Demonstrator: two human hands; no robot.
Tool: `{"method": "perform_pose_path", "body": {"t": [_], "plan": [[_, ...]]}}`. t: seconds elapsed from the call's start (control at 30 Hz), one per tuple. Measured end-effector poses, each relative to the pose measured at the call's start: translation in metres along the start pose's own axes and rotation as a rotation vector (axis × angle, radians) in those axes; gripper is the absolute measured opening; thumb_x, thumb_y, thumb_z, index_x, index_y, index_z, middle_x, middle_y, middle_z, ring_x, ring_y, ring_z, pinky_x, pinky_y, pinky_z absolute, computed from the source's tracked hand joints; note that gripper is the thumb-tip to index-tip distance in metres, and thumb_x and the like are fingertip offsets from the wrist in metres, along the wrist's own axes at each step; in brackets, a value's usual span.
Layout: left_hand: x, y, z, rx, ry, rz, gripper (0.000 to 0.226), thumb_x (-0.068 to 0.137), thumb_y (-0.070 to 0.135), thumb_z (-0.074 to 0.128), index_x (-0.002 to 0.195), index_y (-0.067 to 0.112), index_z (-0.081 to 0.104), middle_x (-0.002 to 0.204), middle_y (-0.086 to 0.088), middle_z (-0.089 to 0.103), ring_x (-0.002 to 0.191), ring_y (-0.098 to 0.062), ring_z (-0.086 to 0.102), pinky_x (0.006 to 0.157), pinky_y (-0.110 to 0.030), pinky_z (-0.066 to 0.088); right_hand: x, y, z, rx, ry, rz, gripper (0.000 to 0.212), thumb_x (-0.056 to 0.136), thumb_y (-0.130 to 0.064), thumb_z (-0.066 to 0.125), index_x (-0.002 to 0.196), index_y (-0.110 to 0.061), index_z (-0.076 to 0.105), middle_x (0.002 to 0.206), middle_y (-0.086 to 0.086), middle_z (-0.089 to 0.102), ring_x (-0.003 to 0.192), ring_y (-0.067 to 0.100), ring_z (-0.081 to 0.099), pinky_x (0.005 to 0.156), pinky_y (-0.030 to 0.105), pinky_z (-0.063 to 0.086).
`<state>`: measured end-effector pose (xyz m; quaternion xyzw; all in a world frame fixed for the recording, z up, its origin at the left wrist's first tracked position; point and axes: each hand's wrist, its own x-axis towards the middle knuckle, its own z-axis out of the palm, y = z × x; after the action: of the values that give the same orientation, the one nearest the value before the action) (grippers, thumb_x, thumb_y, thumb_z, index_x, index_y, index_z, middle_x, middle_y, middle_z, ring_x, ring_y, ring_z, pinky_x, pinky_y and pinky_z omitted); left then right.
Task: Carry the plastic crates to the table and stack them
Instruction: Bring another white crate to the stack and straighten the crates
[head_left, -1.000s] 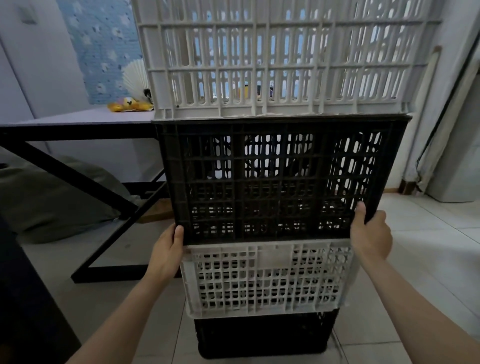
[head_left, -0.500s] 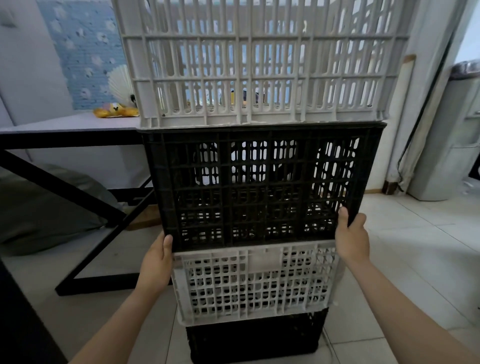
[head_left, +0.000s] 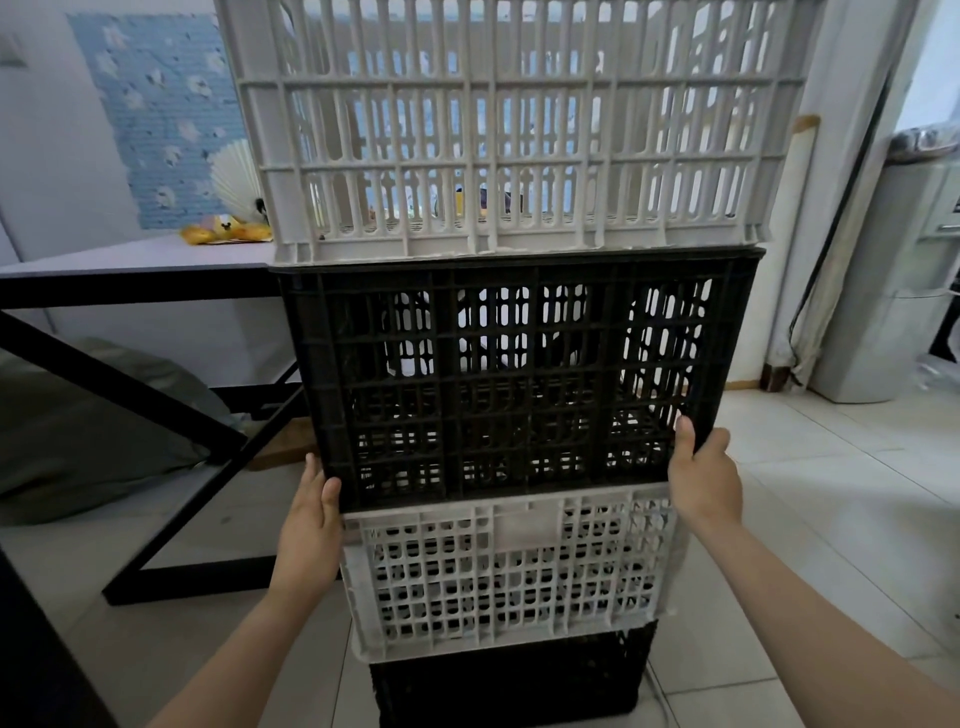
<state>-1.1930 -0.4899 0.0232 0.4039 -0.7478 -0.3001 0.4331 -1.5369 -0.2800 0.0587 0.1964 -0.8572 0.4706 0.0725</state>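
The left hand (head_left: 309, 525) lies flat against the lower left corner of the upper black crate (head_left: 519, 384), fingers pointing up, while the right hand (head_left: 706, 478) grips its lower right corner, thumb on the front face and fingers hidden round the side. That crate sits second in a stack of four on the tiled floor (head_left: 831, 493), under the top white crate (head_left: 519, 135) and over the lower white crate (head_left: 509, 571) and the bottom black crate (head_left: 509, 680). The table (head_left: 135, 260) stands just behind the stack to the left.
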Motion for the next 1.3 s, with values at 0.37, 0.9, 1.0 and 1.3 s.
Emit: {"method": "perform_pose_path", "body": {"t": [0.37,0.9,1.0,1.3], "plan": [[-0.006,0.009,0.002,-0.006,0.014,-0.040,0.047,0.101,0.043,0.024,0.120,0.019,0.059,0.102,0.008,0.062,0.093,-0.013,0.056,0.072,-0.025,0.041,0.001,0.002,0.005,0.013,0.041,-0.005,0.048,0.097,-0.055,0.023,0.101,-0.009,0.037,0.069,0.005,0.052,0.061,0.027,0.052,0.049,0.033,0.033],[-0.003,-0.004,0.019,-0.095,0.083,-0.078,0.054,0.099,0.049,0.022,0.130,0.014,0.048,0.124,-0.004,0.057,0.114,-0.020,0.055,0.090,-0.033,0.043,-0.009,0.012,0.014,0.300,0.004,-0.004,0.044,0.097,-0.053,0.030,0.115,-0.014,0.041,0.104,0.011,0.055,0.095,0.030,0.055,0.071,0.038,0.045],[0.000,-0.007,0.024,-0.210,0.105,-0.105,0.056,0.098,0.051,0.027,0.135,0.012,0.041,0.133,-0.008,0.050,0.125,-0.023,0.049,0.099,-0.032,0.039,-0.024,0.024,0.019,0.283,-0.005,-0.010,0.052,0.100,-0.045,0.034,0.140,-0.012,0.034,0.144,0.010,0.038,0.130,0.029,0.041,0.102,0.045,0.037],[-0.077,-0.073,0.079,-0.226,-0.093,-0.430,0.053,0.099,0.038,0.040,0.143,0.016,0.021,0.122,-0.001,0.046,0.117,-0.029,0.051,0.092,-0.041,0.043,-0.066,0.113,0.044,0.274,-0.429,0.294,0.042,0.098,-0.027,0.049,0.134,-0.007,0.040,0.131,0.010,0.051,0.118,0.031,0.052,0.098,0.042,0.042]]}}
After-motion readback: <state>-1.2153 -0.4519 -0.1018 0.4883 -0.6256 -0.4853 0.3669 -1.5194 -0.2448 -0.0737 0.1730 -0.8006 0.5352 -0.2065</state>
